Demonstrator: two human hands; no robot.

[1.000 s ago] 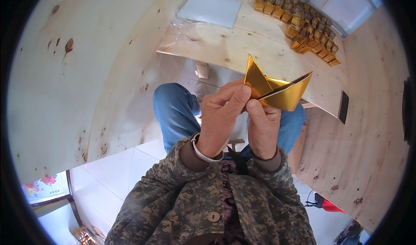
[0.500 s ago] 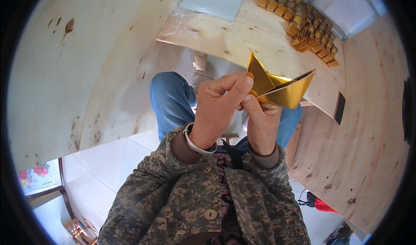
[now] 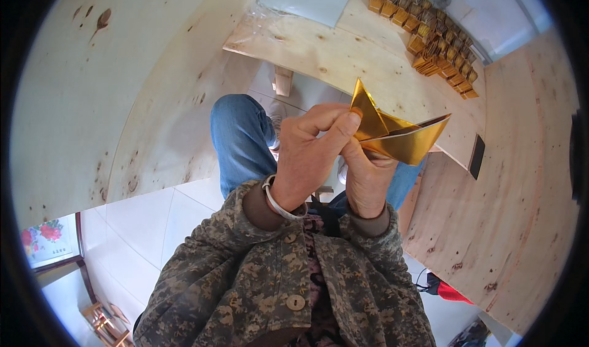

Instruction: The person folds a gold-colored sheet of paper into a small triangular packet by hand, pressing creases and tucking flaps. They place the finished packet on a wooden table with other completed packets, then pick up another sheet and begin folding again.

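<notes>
A shiny gold folded paper ingot [image 3: 402,143], shaped like a boat with two pointed ends, is held up in front of me above my lap. My left hand [image 3: 313,147] pinches its left point between thumb and bent fingers. Below its middle, my right hand [image 3: 370,178] grips the underside, with the thumb close to the left hand. The right fingertips are partly hidden behind the paper. A dark opening shows between the folded layers along the top.
Rows of stacked folded gold papers [image 3: 429,37] stand at the back right of the wooden table [image 3: 307,49]. A white sheet [image 3: 305,2] lies at the back on clear plastic. Wooden boards [image 3: 491,181] rise on both sides, and a black strip [image 3: 477,157] marks the table's right corner.
The gold ingot has shifted slightly down and right and tilted a little. Both hands keep hold of it, with the right thumb now tucked further behind the left hand.
</notes>
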